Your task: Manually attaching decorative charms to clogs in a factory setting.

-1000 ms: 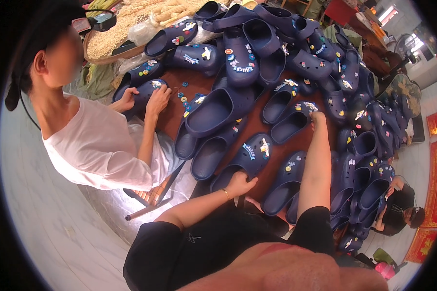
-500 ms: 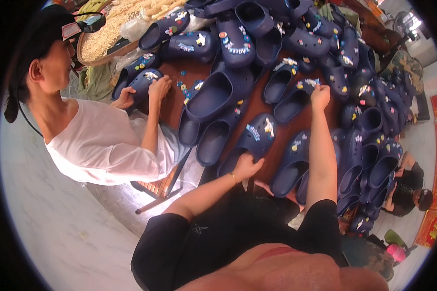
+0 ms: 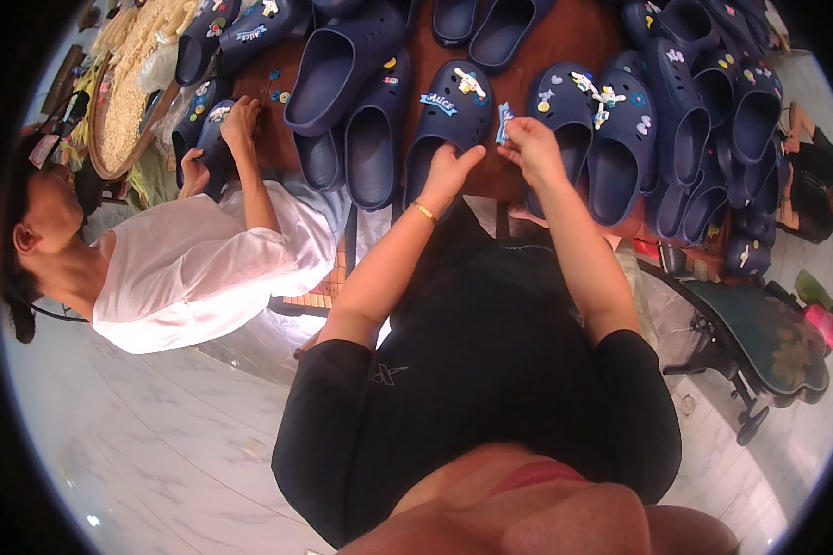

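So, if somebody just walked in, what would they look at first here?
Probably all the dark blue clogs, crowded over the brown table across the top of the picture. Then, at the upper middle, the left hand with its fingers in a decorated clog, and the right hand pinching a little blue charm just beside it. Over on the left, a person in a white shirt, close to some pale grain.
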Demonstrator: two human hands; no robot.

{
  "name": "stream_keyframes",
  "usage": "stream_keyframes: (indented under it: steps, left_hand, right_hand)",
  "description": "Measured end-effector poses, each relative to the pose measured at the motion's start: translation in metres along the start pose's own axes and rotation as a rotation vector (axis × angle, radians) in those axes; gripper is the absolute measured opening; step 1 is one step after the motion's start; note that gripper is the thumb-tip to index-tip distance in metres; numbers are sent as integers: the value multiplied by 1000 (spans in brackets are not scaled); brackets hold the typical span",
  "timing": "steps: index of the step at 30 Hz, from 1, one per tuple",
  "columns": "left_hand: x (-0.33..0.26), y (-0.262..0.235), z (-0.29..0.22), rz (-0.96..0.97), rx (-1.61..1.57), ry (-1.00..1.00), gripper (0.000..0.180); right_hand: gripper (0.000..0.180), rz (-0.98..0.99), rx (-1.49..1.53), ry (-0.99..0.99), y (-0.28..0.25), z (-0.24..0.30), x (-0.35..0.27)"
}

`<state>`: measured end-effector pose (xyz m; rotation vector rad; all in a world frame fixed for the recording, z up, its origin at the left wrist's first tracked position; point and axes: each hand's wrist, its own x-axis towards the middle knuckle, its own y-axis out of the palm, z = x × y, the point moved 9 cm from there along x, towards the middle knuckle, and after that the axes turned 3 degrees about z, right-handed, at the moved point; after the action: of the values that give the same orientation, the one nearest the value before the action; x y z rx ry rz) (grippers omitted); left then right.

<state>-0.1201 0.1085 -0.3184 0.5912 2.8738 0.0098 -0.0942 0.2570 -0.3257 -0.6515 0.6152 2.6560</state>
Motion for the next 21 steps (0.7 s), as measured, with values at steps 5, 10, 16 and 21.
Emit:
stream_keyframes:
  steps: [5,10,16,21]
  left_hand:
    - [-7,5,2,67,-356,-39,42]
    - [-8,4,9,38,-388,-79,37]
    - [-8,3,15,30,-369,-130,34]
    - [-6,3,10,34,-404,-118,36]
  right_hand:
    - [11,-37,-120,-21,3,-14,-2]
    - [9,23,-261,-47,17,-17,10]
    - [18,122,-670,-98,27,-1,30]
    - [25,157,-758,203,27,-4,29]
